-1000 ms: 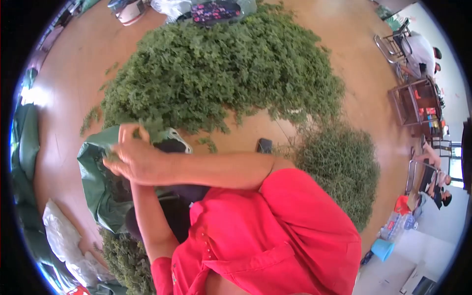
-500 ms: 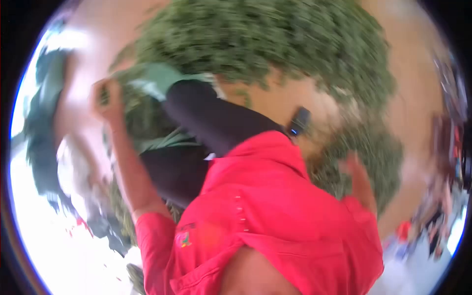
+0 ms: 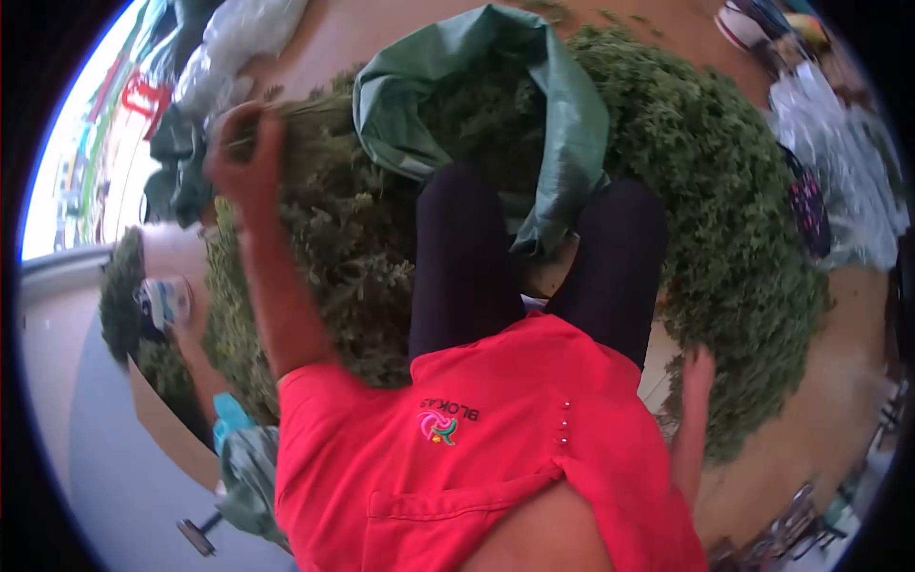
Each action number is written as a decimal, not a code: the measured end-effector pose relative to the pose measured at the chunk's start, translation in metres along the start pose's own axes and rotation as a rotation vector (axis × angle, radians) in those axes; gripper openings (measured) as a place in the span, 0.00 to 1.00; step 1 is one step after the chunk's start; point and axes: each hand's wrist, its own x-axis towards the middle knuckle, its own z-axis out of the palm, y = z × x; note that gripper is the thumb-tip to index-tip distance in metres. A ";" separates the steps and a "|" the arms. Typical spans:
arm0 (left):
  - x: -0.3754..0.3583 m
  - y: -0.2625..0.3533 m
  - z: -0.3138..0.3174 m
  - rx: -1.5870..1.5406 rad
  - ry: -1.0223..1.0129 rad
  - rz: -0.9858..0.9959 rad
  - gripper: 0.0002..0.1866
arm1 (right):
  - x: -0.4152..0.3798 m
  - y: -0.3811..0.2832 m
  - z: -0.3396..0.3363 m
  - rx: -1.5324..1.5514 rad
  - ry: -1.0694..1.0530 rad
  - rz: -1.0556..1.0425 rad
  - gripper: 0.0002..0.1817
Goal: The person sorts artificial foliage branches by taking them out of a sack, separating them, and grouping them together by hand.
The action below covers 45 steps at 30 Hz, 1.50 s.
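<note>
My left hand (image 3: 246,157) is closed around the stem ends of a bunch of leafy green stems (image 3: 329,110). The bunch stretches right from my fist, over a heap of the same greenery (image 3: 353,257) beside my left leg. A green woven sack (image 3: 577,124) stands with its mouth spread wide between and beyond my knees, leafy stems visible inside. My right hand (image 3: 699,370) is low by my right thigh, at the edge of another big leafy pile (image 3: 734,238). Its fingers look stretched out, with nothing seen in them; their detail is small and soft.
Clear plastic bags (image 3: 843,143) lie at the far right, beside a dark patterned cloth (image 3: 805,205). More plastic (image 3: 253,38) is at the upper left. A white tub (image 3: 167,303) and further greenery (image 3: 124,296) sit at left. A green bag (image 3: 253,477) lies behind my left side.
My view has swung and steadied, bringing the sack's mouth into sight. My legs now point straight ahead around the sack. My left hand stays closed, and my right hand has lowered toward my thigh.
</note>
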 end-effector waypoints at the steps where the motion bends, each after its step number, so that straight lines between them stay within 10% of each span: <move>1: 0.000 -0.029 -0.035 0.164 -0.020 -0.083 0.09 | 0.047 -0.020 -0.016 -0.055 0.028 -0.066 0.15; 7: -0.098 -0.192 -0.107 1.129 -0.373 -0.449 0.40 | 0.219 -0.276 -0.066 0.219 -0.023 -0.566 0.15; 9: -0.168 -0.248 -0.090 0.913 -0.472 -0.906 0.52 | 0.238 -0.356 -0.051 0.268 -0.183 -0.629 0.15; 15: -0.196 -0.332 -0.048 1.303 -0.715 -1.036 0.48 | 0.318 -0.453 0.087 -0.155 -0.688 -0.804 0.14; 17: -0.199 -0.357 -0.064 1.325 -0.728 -0.992 0.50 | 0.355 -0.458 0.132 -0.208 -0.514 -0.797 0.12; 22: -0.163 -0.287 -0.091 0.869 -0.599 -0.572 0.54 | 0.485 -0.466 0.189 0.148 0.011 -0.735 0.12; 30: -0.084 -0.155 -0.020 1.122 -0.433 -0.766 0.45 | 0.519 -0.494 0.204 -0.207 -0.169 -0.653 0.15; 34: -0.086 -0.134 0.060 0.274 -0.169 -0.581 0.27 | 0.446 -0.528 0.113 0.254 -0.288 -0.780 0.11; 45: -0.064 -0.096 0.195 -0.366 -0.243 -0.312 0.19 | 0.374 -0.566 0.002 0.504 -0.478 -0.820 0.10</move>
